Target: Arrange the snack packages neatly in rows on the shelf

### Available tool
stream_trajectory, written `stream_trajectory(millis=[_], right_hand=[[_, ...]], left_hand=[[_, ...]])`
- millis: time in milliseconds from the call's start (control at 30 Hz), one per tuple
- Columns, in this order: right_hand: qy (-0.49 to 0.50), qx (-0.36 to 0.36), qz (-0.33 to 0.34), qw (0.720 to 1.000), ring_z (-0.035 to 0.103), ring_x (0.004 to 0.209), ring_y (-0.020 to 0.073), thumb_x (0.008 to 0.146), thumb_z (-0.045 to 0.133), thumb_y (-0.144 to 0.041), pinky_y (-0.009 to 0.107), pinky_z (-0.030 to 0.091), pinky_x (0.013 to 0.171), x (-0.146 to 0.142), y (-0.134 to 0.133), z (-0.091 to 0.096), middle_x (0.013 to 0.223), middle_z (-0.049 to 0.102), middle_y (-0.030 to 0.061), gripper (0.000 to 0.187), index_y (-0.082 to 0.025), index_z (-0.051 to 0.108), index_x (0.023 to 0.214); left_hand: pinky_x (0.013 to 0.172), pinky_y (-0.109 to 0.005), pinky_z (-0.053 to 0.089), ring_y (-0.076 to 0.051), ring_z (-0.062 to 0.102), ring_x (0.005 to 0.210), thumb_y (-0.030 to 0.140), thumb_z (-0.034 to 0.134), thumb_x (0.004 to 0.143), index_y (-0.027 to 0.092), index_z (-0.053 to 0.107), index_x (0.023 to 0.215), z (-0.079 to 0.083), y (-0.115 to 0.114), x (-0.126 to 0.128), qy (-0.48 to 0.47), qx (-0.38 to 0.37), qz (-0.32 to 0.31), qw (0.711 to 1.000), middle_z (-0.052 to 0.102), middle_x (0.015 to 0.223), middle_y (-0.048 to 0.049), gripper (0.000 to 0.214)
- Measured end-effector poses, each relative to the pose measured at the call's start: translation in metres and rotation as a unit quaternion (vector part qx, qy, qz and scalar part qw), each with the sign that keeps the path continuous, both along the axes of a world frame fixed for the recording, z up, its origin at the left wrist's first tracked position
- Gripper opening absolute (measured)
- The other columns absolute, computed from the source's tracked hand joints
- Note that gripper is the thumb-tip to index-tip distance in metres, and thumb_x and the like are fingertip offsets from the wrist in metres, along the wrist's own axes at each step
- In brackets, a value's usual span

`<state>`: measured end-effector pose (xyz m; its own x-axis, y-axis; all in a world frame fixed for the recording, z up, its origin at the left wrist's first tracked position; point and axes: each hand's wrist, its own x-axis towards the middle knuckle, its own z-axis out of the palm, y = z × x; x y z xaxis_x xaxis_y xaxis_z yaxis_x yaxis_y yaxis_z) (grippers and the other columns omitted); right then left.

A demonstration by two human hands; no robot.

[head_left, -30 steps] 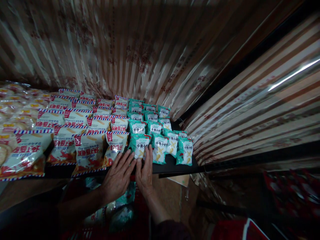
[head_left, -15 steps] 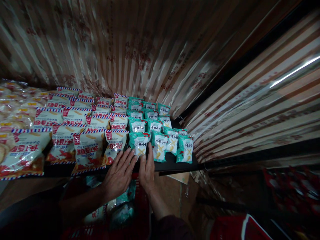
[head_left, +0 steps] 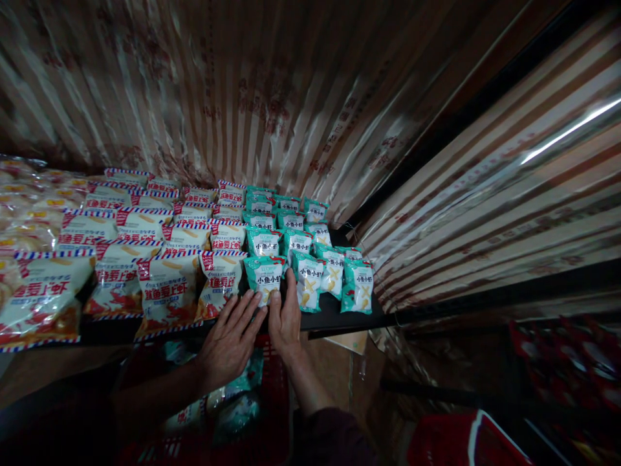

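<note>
At the shelf's front edge, a small teal-and-white snack bag (head_left: 264, 277) stands between my hands, leaning back in its row. My left hand (head_left: 228, 342) has its fingers stretched out, their tips against the bag's lower left front. Along the lower right side of the same bag lies my right hand (head_left: 286, 318), fingers straight and thumb at the bottom corner; neither hand is wrapped round it. More teal bags (head_left: 308, 285) stand in rows to the right and behind. Larger white bags with red lettering (head_left: 167, 291) fill the rows on the left.
The black shelf (head_left: 334, 317) ends at a plastic-wrapped, striped wall (head_left: 485, 213) on the right; a similar wall rises behind. Below my forearms is a red basket (head_left: 272, 414) holding bags. Another red basket (head_left: 446, 440) stands lower right. Clear-wrapped packs (head_left: 33, 207) sit far left.
The view has shifted slightly, so the shelf appears a little farther left. My hands stay at the same teal bag, which looks slightly more upright.
</note>
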<state>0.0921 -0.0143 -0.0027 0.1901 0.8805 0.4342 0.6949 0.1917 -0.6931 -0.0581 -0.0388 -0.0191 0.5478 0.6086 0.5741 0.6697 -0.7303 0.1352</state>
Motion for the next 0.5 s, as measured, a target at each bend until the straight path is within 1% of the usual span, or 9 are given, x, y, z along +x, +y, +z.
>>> stream_trajectory(millis=[133,233,500], right_hand=[[-0.001,0.003,0.007,1.0,0.034,0.139,0.0224,0.099,0.03,-0.039,0.048,0.032,0.112,0.0029,0.0057,0.0016,0.149,0.037,0.0155,0.055,-0.015,0.024,0.148],[0.007,-0.005,0.008,1.0,0.035,0.138,0.0224,0.098,0.03,-0.039,0.047,0.034,0.111,0.0026,0.0088,0.0022,0.149,0.037,0.0149,0.056,-0.016,0.023,0.149],[0.027,-0.028,0.009,0.999,0.039,0.137,0.0234,0.098,0.03,-0.041,0.046,0.038,0.108,0.0,0.0095,0.0017,0.147,0.041,0.0153,0.058,-0.016,0.019,0.15]], left_hand=[[0.116,-0.05,0.016,-0.032,0.019,0.143,0.024,0.049,0.088,0.011,0.04,0.141,-0.0014,0.0004,-0.0002,0.005,-0.011,-0.001,1.0,0.027,0.153,-0.0151,0.056],[0.115,-0.051,0.017,-0.033,0.02,0.143,0.023,0.05,0.086,0.011,0.04,0.141,-0.0016,0.0012,-0.0006,0.004,-0.01,-0.004,1.0,0.026,0.154,-0.0147,0.057],[0.115,-0.051,0.019,-0.03,0.024,0.142,0.019,0.048,0.087,0.011,0.039,0.142,0.0024,0.0024,-0.0013,-0.008,-0.016,-0.019,1.0,0.032,0.151,-0.0163,0.056]])
